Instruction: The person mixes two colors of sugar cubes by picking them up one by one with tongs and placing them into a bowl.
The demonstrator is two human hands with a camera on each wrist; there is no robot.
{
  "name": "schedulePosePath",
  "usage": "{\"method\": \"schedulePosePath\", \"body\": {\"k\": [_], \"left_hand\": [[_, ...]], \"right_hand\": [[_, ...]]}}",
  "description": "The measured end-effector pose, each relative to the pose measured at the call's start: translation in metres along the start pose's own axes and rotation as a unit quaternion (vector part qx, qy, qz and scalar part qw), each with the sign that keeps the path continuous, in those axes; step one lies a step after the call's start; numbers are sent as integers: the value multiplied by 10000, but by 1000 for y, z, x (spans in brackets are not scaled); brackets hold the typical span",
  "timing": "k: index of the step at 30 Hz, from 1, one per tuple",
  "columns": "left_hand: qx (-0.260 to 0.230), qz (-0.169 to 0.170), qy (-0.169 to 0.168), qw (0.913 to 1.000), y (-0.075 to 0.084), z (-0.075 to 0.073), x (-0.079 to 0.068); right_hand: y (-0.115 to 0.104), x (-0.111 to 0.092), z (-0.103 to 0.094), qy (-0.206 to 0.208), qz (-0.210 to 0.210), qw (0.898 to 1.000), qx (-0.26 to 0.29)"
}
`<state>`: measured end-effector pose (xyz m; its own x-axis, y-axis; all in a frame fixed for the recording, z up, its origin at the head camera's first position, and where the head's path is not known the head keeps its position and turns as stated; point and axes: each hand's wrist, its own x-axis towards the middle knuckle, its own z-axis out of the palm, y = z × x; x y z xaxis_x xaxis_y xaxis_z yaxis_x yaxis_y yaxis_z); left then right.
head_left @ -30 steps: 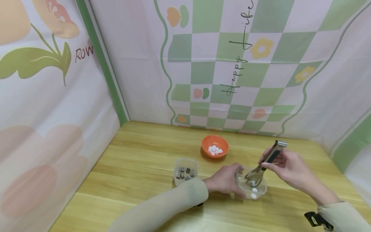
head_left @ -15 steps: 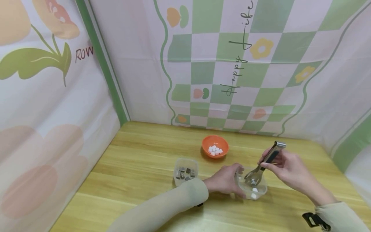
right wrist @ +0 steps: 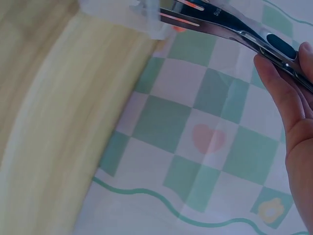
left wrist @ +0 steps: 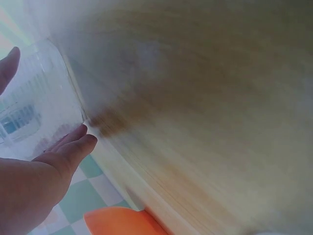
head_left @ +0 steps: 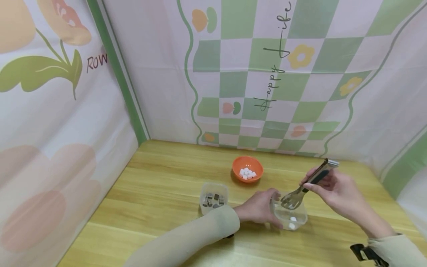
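Note:
In the head view my right hand [head_left: 338, 196] grips metal serving tongs [head_left: 315, 180] with dark handle inserts, thumb against the fingers. Their slotted heads point down over a clear plastic container [head_left: 301, 218], near its far side. White cubes [head_left: 292, 224] lie on the container's bottom. I cannot tell whether the tongs hold a cube. My left hand [head_left: 258, 207] holds the container from its left side, thumb near and fingers far. The left wrist view shows the container [left wrist: 49, 83] between thumb and fingers. In the right wrist view the tongs' heads overlap the container's rim.
An orange bowl [head_left: 248, 161] with several white cubes stands behind the containers. Left of my left hand is another clear container [head_left: 215, 186] with several grey metallic cubes, partly behind my left sleeve. Printed fabric [head_left: 166, 92] hangs along the table's back and left edges.
The tongs have risen a little and tilted to the right, and my right hand moved slightly right with them. A white cube seen at their tips no longer shows there. My left hand stayed put.

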<state>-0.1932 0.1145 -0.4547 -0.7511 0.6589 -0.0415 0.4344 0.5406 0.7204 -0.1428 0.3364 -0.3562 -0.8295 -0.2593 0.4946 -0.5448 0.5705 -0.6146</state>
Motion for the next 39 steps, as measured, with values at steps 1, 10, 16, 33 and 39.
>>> {"method": "schedulePosePath", "body": {"k": [1,10,16,33,39], "left_hand": [[-16,5,2,10000,0,0,0],[-40,43,39,10000,-1,0,1],[162,184,95,9997,-2,-2,0],[32,165,39,9999,1,-3,-3],[125,238,49,9996,1,-4,-2]], "right_hand": [[-2,1,-1,36,-38,10000,33],[-16,17,-7,228,-516,9984,58],[-26,36,-9,521,-207,9983,-171],[-22,83,33,816,-207,9964,12],[-17,97,49,719,-216,9971,100]]}}
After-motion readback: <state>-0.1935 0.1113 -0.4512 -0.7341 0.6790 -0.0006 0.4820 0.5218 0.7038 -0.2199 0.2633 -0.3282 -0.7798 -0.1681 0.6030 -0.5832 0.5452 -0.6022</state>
